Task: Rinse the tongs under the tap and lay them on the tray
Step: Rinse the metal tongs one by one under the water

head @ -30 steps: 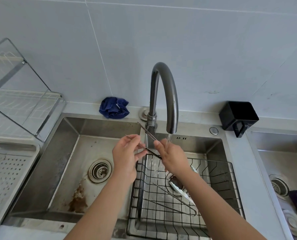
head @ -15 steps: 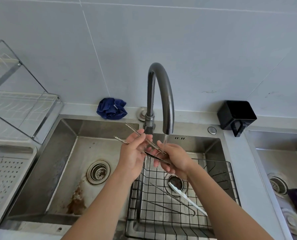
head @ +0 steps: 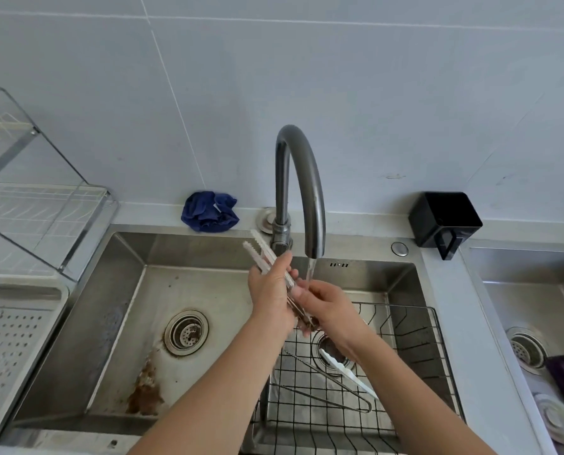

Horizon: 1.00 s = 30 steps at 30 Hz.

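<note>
Metal tongs point(head: 260, 250) with serrated tips stick up and left out of my hands, over the sink divider. My left hand point(head: 271, 292) grips their two arms squeezed together. My right hand point(head: 328, 310) holds their lower end, which is mostly hidden in the palm. Water runs from the dark curved tap point(head: 302, 178) onto my right fingers and the tongs. The perforated metal tray point(head: 8, 343) lies at the far left beside the sink.
A black wire basket point(head: 415, 330) sits in the right basin with a second pair of tongs point(head: 326, 389) and a white utensil point(head: 346, 372). A blue cloth point(head: 208, 211) lies behind the left basin point(head: 116, 323), a black box point(head: 443, 220) at back right, a dish rack point(head: 41, 205) at left.
The tongs' arms, spread apart a second ago, are now pressed together in my left hand. Both hands have shifted slightly right, under the stream.
</note>
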Each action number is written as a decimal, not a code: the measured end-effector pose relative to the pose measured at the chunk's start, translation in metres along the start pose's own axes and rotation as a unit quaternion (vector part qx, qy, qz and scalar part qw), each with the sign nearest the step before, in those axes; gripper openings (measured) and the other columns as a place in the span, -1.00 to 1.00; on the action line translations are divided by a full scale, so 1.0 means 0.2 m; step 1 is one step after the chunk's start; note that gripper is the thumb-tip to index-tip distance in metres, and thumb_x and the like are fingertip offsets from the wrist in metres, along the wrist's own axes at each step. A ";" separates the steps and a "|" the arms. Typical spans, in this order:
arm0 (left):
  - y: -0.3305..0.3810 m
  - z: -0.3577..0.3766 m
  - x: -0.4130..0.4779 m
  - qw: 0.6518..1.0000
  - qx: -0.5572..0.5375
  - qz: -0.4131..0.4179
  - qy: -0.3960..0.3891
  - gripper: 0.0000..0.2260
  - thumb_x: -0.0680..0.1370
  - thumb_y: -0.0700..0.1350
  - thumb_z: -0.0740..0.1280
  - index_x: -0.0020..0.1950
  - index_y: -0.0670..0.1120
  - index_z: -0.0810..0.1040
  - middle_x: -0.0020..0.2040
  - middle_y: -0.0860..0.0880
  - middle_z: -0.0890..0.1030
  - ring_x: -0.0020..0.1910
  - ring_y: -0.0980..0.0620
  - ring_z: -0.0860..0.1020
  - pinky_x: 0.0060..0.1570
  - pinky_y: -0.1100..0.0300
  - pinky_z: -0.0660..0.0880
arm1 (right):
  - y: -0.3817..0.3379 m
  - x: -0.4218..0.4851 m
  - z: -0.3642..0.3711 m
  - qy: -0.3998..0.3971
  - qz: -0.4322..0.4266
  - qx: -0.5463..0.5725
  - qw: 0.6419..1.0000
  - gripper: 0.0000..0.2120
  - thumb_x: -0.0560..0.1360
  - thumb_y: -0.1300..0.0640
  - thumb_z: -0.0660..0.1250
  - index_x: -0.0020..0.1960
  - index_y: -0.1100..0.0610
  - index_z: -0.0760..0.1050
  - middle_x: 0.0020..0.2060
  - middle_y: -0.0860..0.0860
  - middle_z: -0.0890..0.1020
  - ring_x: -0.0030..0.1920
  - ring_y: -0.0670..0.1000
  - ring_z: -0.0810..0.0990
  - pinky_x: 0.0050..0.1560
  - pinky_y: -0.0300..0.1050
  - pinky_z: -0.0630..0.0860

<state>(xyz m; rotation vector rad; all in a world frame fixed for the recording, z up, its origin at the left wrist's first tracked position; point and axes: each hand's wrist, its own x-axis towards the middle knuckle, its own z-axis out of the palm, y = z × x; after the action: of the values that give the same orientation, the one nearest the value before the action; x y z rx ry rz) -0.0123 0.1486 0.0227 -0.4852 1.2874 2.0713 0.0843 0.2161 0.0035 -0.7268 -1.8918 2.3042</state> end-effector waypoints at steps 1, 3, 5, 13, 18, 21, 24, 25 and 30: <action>-0.02 0.02 0.00 1.000 0.016 0.009 0.007 -0.65 0.48 -0.29 0.45 0.23 -0.19 0.46 -0.23 -0.12 0.52 -0.33 0.00 0.52 -0.34 0.09 0.53 | 0.01 -0.02 -0.01 0.004 -0.010 -0.016 1.000 -0.84 0.58 0.03 0.41 0.00 0.12 0.66 -0.27 0.12 0.57 -0.33 0.08 0.52 -0.35 -0.02 0.55; -0.02 0.03 0.01 0.999 0.033 0.023 0.001 -0.63 0.49 -0.32 0.40 0.26 -0.15 0.45 -0.17 -0.18 0.54 -0.31 -0.03 0.53 -0.36 0.11 0.53 | 0.02 -0.06 -0.05 0.013 -0.018 -0.057 0.998 -0.88 0.53 0.03 0.46 0.06 -0.04 0.69 -0.26 0.10 0.55 -0.30 0.08 0.53 -0.26 0.05 0.56; -0.01 0.04 0.03 0.999 0.015 0.018 -0.024 -0.71 0.52 -0.29 0.39 0.23 -0.19 0.47 -0.22 -0.14 0.52 -0.37 -0.01 0.52 -0.40 0.14 0.52 | 0.04 -0.09 -0.09 0.033 -0.008 -0.124 0.992 -0.75 0.42 -0.09 0.53 0.09 -0.20 0.68 -0.28 0.04 0.60 -0.29 0.04 0.53 -0.22 0.03 0.54; 0.00 0.02 0.02 0.991 0.011 -0.035 -0.132 -0.76 0.57 -0.05 0.34 0.16 -0.14 0.54 -0.15 -0.14 0.69 -0.16 -0.09 0.69 -0.02 0.03 0.55 | 0.00 -0.04 -0.04 0.065 -0.009 -0.293 0.954 -0.74 0.29 0.12 0.42 -0.13 -0.12 0.41 -0.34 -0.13 0.53 -0.38 -0.18 0.45 -0.30 -0.18 0.42; 0.04 0.01 -0.01 0.977 0.115 -0.040 -0.177 -0.78 0.60 -0.02 0.33 -0.08 -0.09 0.71 0.08 -0.16 0.73 0.04 -0.05 0.71 0.05 0.03 0.54 | -0.05 0.05 0.01 0.054 -0.026 -0.325 0.944 -0.51 0.34 0.20 0.39 0.23 -0.01 0.41 -0.26 -0.17 0.57 -0.27 -0.19 0.55 -0.31 -0.32 0.40; 0.05 -0.01 -0.05 0.969 0.168 -0.001 -0.184 -0.87 0.48 -0.03 0.43 -0.08 -0.08 0.66 -0.06 -0.09 0.67 -0.13 -0.04 0.62 -0.13 0.08 0.46 | -0.04 0.06 0.03 0.082 -0.040 -0.344 0.934 -0.45 0.36 0.10 0.38 0.32 0.02 0.34 -0.25 -0.21 0.56 -0.24 -0.13 0.56 -0.32 -0.33 0.38; 0.05 -0.02 -0.09 0.953 0.235 0.055 -0.185 -0.88 0.54 -0.01 0.40 -0.10 -0.02 0.68 -0.18 -0.02 0.65 -0.15 0.08 0.64 -0.02 0.08 0.50 | -0.02 0.05 0.07 0.124 -0.072 -0.313 0.939 -0.64 0.38 -0.03 0.38 0.12 -0.14 0.34 -0.24 -0.25 0.60 -0.22 -0.23 0.60 -0.34 -0.38 0.43; 0.04 -0.03 -0.09 0.946 0.251 0.077 -0.188 -0.88 0.58 -0.02 0.37 -0.08 0.00 0.68 -0.19 0.03 0.68 -0.14 0.14 0.66 0.00 0.10 0.51 | -0.02 0.05 0.08 0.138 -0.083 -0.299 0.941 -0.69 0.39 -0.06 0.37 0.07 -0.18 0.33 -0.22 -0.25 0.61 -0.19 -0.27 0.60 -0.32 -0.41 0.44; 0.03 -0.08 -0.12 0.941 0.248 0.125 -0.195 -0.84 0.59 -0.04 0.36 0.14 -0.02 0.64 0.00 -0.07 0.73 0.09 -0.01 0.67 0.14 0.05 0.52 | -0.09 0.06 0.13 0.121 -0.111 -0.349 0.923 -0.66 0.46 -0.04 0.27 0.22 -0.04 0.38 -0.20 -0.21 0.55 -0.23 -0.13 0.56 -0.31 -0.30 0.41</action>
<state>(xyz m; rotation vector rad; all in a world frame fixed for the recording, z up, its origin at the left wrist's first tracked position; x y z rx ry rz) 0.0007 0.1246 0.0353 0.3145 1.6016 1.8076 0.0587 0.2004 0.0198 -0.7469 -2.5048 1.3081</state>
